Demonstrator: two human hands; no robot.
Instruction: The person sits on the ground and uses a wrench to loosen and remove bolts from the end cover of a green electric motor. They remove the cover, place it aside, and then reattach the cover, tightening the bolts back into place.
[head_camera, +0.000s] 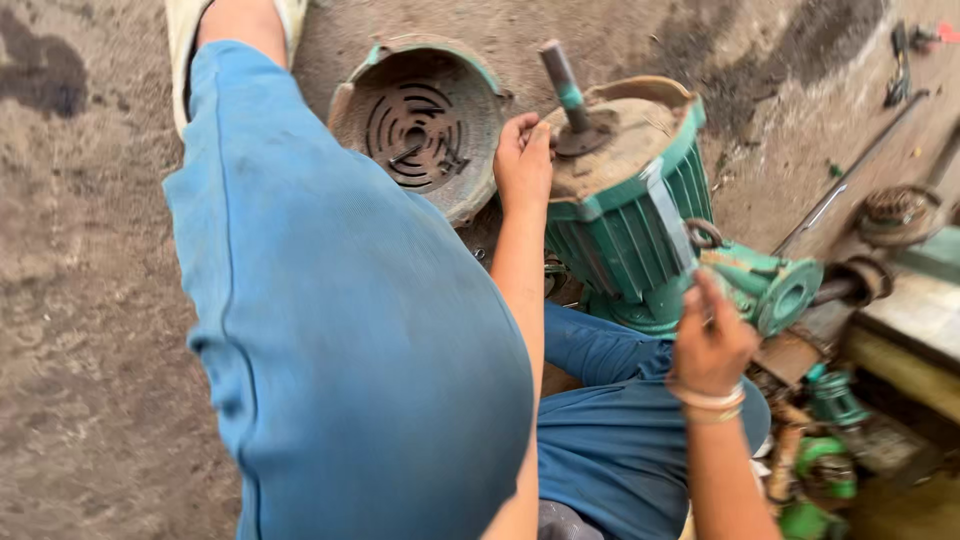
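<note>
A green finned electric motor (625, 225) stands on end on the dirt floor, its rusty end face up and a shaft (562, 80) sticking out of it. My left hand (522, 160) grips the left rim of that end face. My right hand (708, 340) holds a flat metal tool (668, 215) laid against the motor's fins, near a green flanged fitting (785, 290). A round fan cover (420, 120) with curved slots lies just behind the motor.
My blue-trousered legs (340, 330) fill the left and middle of the view, with a light shoe (185, 40) at the top. Green pump parts (820, 470), rusty fittings and a long rod (850, 170) lie at the right.
</note>
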